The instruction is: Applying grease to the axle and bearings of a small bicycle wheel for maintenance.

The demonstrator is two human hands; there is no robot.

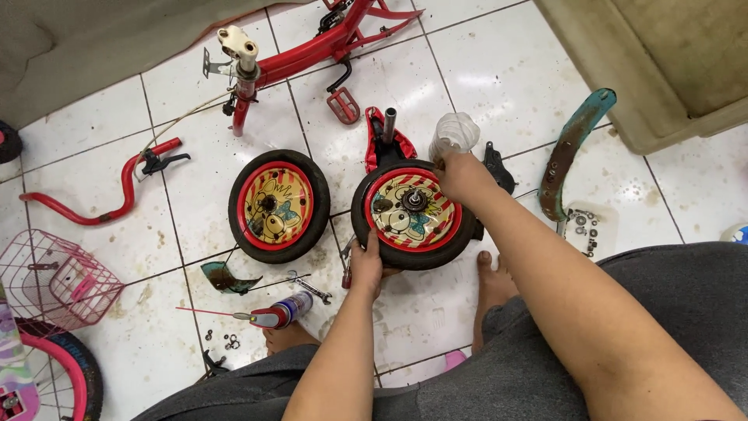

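Observation:
Two small bicycle wheels with black tyres and red and yellow picture discs lie flat on the white tiled floor. My left hand (365, 265) grips the near edge of the right wheel (413, 214). My right hand (461, 175) holds a clear plastic bottle (453, 136) tipped over that wheel's far rim, near the metal hub at its middle. The left wheel (278, 206) lies untouched beside it.
A red bicycle frame (312, 47), red handlebar (101, 203), red saddle (379, 140), teal mudguard (569, 152), spray can (280, 312), spanner (312, 287), loose nuts (584, 228) and a pink basket (51, 281) lie around. My bare feet rest near the wheels.

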